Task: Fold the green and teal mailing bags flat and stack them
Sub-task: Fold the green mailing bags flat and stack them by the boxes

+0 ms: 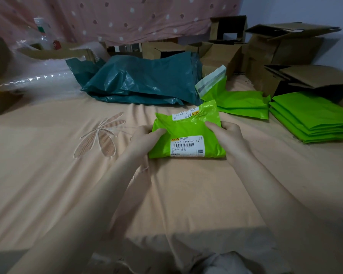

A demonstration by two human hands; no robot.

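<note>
A bright green mailing bag (pixel 188 127) with white shipping labels lies folded over on the peach bedsheet in front of me. My left hand (pixel 147 138) grips its left edge, and my right hand (pixel 229 135) grips its right edge. Behind it lies a heap of crumpled teal bags (pixel 147 80). To the right a loose pile of green bags (pixel 240 103) has one flap sticking up. At the far right sits a neat stack of folded green bags (pixel 313 117).
The peach bedsheet (pixel 57 165) carries an embroidered leaf pattern to the left. Clear bubble wrap (pixel 40 76) lies at the back left. Several open cardboard boxes (pixel 285 56) crowd the back right. A pink dotted curtain (pixel 117 16) hangs behind.
</note>
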